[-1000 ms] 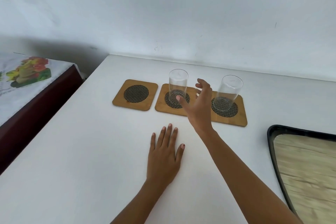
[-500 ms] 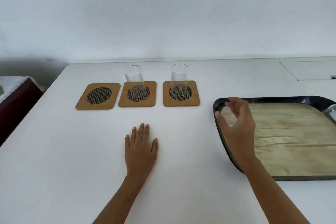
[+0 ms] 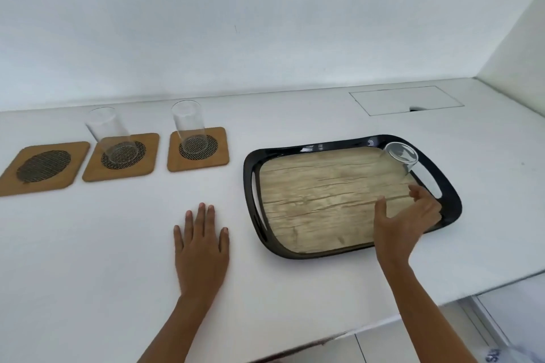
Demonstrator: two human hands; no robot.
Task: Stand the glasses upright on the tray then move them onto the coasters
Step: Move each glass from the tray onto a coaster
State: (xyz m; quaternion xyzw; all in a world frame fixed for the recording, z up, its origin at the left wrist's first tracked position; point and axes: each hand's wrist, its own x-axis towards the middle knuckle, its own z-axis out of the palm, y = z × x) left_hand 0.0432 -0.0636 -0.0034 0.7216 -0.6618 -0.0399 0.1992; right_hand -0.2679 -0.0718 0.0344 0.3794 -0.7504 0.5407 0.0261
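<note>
Three wooden coasters lie in a row at the left. The left coaster is bare. Clear glasses stand upright on the middle coaster and the right coaster: one glass and another glass. A black tray with a wood-pattern floor lies to the right. A third glass stands at its far right corner. My right hand hovers open over the tray's right side, short of that glass. My left hand rests flat on the white counter.
The white counter meets a wall behind and another on the right. A rectangular hatch is set into the counter behind the tray. The counter's front edge runs along the lower right, with floor tiles below.
My right hand left the middle glass and crossed to the right over the tray, ending near its right side. The view swung right, bringing the third glass into sight. My left hand stayed flat.
</note>
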